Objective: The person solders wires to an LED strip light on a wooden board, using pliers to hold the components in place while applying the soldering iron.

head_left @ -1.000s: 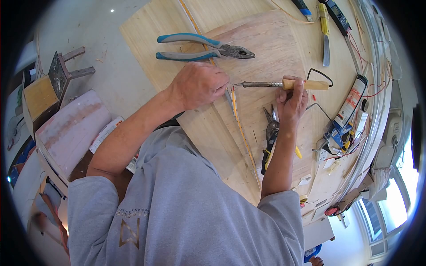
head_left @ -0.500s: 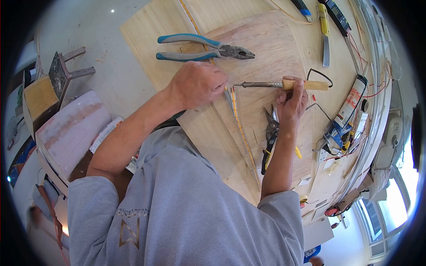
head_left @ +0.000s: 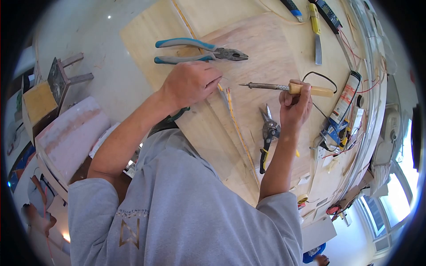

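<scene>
My right hand (head_left: 296,106) grips a soldering iron (head_left: 268,86) by its wooden handle, its tip pointing left. The tip is apart from the strip ends, a little to their right. My left hand (head_left: 190,83) is closed in a pinch, with a thin wire (head_left: 225,78) poking out past the fingertips. Just below those fingertips lies the upper end of a yellow LED strip (head_left: 235,119) running down the board. Another LED strip (head_left: 183,17) comes from the top and passes under the pliers (head_left: 228,54) and my left hand. Tin snips (head_left: 269,133) lie left of my right forearm.
Wooden boards (head_left: 266,40) cover the bench. A yellow-handled scraper (head_left: 316,33), a power supply (head_left: 326,15) and a caulking gun with a tube (head_left: 344,104) lie to the right. A stool (head_left: 57,82) stands at left. Part of another person (head_left: 315,253) shows at lower right.
The soldering iron has drawn back to the right, away from the strip ends. My left hand has shifted slightly left and up. The whole view has moved a little.
</scene>
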### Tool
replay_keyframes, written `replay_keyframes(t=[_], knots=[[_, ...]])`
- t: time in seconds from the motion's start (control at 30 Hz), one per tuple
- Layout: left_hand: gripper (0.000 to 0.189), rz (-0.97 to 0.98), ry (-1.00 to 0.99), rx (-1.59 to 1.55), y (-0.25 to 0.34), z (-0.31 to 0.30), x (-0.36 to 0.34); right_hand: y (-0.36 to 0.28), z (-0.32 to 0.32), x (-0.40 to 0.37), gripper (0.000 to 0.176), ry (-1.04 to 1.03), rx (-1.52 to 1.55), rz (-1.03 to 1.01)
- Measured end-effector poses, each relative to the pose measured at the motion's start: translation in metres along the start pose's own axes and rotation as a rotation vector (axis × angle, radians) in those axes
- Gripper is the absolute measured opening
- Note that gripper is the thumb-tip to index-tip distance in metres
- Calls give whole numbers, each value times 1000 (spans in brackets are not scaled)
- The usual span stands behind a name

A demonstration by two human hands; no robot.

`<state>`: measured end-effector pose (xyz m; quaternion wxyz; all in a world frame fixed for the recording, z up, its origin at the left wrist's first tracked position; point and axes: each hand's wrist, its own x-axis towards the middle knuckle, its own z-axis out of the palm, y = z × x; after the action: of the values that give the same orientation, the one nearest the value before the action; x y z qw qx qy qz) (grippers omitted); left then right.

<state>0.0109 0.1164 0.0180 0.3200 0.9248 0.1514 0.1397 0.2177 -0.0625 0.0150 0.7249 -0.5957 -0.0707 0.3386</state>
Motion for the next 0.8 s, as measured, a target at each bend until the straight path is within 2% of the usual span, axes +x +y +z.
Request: replay_keyframes(t=[0.13, 0.23, 0.33, 0.43, 0.53, 0.63, 0.73, 0.8], knots=[[10, -5, 7, 29, 3, 0, 2, -4, -6, -4, 40, 56, 19, 6], [16, 62, -159, 152, 5, 0, 10, 1, -20, -8, 41, 30, 41, 10], [17, 182, -145, 184, 6, 5, 24, 7, -28, -14, 42, 20, 48, 34], [19, 200, -172, 172, 9, 7, 38, 11, -28, -20, 42, 31, 37, 59], [20, 264, -90, 110, 10, 6, 49, 14, -23, -23, 44, 52, 23, 79], [20, 148, 21, 98, 16, -8, 45, 17, -24, -23, 44, 32, 49, 67], [19, -373, -205, -141, 29, -25, 24, 15, -23, -23, 43, 68, 104, 64], [23, -754, -390, -714, 27, -6, -10, 16, -24, -22, 44, 75, 185, 79]])
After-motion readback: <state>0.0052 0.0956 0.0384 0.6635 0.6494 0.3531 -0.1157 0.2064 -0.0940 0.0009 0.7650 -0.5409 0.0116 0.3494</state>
